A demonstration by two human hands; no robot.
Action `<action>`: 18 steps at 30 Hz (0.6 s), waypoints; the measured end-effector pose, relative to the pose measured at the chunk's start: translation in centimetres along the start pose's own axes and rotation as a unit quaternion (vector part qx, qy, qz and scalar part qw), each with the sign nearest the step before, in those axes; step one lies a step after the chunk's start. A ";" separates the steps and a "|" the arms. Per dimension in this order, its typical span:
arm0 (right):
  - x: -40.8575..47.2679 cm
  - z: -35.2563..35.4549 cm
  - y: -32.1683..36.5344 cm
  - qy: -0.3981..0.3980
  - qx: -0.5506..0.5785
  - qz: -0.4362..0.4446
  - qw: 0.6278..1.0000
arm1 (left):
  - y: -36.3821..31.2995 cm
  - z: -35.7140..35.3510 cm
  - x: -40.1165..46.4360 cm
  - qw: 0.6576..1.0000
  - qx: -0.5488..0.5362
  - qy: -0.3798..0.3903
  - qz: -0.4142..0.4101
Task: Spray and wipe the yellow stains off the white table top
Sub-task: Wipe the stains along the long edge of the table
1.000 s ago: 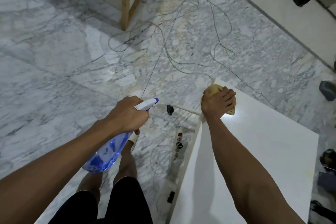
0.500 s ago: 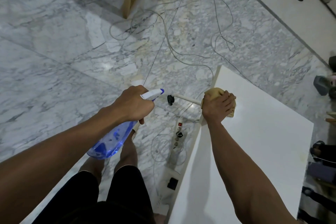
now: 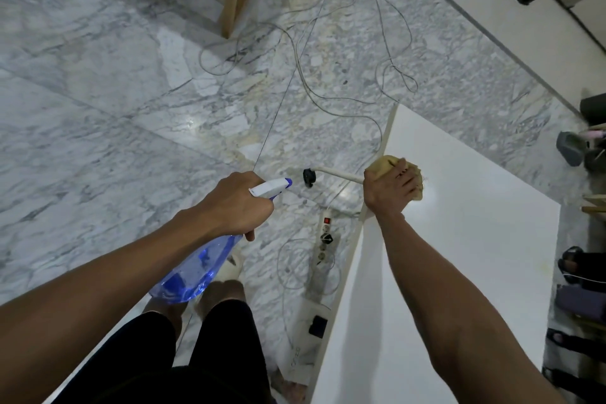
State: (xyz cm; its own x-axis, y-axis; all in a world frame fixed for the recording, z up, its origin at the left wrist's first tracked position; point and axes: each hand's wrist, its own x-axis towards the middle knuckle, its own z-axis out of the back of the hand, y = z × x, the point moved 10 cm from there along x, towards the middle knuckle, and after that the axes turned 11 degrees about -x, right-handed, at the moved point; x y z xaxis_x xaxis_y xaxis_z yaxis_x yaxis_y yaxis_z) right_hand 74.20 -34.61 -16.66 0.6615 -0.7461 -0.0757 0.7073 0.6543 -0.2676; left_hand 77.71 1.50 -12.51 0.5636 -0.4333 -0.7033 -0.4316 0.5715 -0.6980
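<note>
While the right hand (image 3: 390, 188) presses a bunched yellow cloth (image 3: 387, 163) at the white table top (image 3: 459, 239) edge, wiping proceeds; left hand (image 3: 236, 203) grips the spray bottle (image 3: 196, 269), idle. Next: work toward remaining stains.

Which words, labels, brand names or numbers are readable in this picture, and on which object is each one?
No text can be read with certainty.
White adapter box on the floor beside the table: small dark marks at its near end, too small and blurred to read.
Spray bottle in the left hand: no label visible.
Power strip: no readable print.

Blue spray bottle (image 3: 193, 272), yellow cloth (image 3: 387, 165) — grey-veined floor (image 3: 98, 108)
</note>
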 end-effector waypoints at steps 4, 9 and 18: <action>1.5 -0.9 0.2 0.056 -0.022 0.050 0.997 | 1.0 0.4 -0.7 1.000 0.009 -0.007 0.001; 0.7 -0.8 0.8 -0.013 -0.038 0.055 0.998 | 2.3 0.2 -0.8 0.998 0.040 -0.039 -0.007; -5.8 -1.5 -1.7 -0.037 -0.021 0.072 0.997 | 4.9 -3.1 -4.8 0.999 -0.009 -0.034 -0.001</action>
State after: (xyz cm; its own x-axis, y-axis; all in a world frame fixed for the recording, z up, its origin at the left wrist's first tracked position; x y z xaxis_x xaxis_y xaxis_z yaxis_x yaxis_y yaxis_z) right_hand 68.77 -31.53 -17.20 0.7729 -0.6329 -0.0456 0.5940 0.7470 -0.2988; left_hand 70.72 4.15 -12.98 0.6105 -0.3853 -0.6920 -0.4437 0.5573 -0.7018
